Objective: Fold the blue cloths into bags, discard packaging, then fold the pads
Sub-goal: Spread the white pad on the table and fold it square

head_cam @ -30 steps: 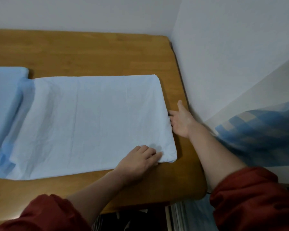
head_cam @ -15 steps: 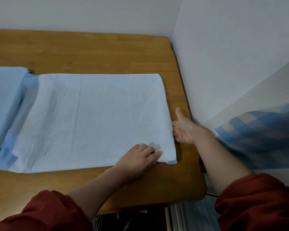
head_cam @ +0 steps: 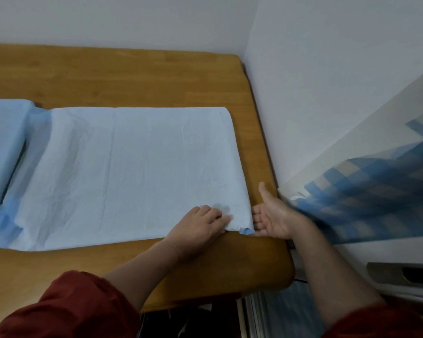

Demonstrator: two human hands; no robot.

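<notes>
A pale blue pad [head_cam: 132, 172] lies spread flat across the wooden table [head_cam: 132, 76], its right edge folded. My left hand [head_cam: 200, 226] rests on the pad's near right corner, its fingers curled down on the fabric. My right hand [head_cam: 271, 215] lies palm up beside that right edge, thumb raised, its fingertips tucked under the fold. The fingertips are hidden by the pad. A small blue underlayer corner [head_cam: 247, 231] sticks out between the two hands.
A second pale blue stack [head_cam: 3, 137] lies at the table's left edge. White walls close the back and right. A blue checked cloth [head_cam: 366, 198] lies to the right, beyond the table. The table's rounded front right corner [head_cam: 281, 274] is near my arms.
My right hand has slid along the pad's right edge toward me, down to the near corner. The pad has shifted slightly away from the front edge. My left hand stays on the corner.
</notes>
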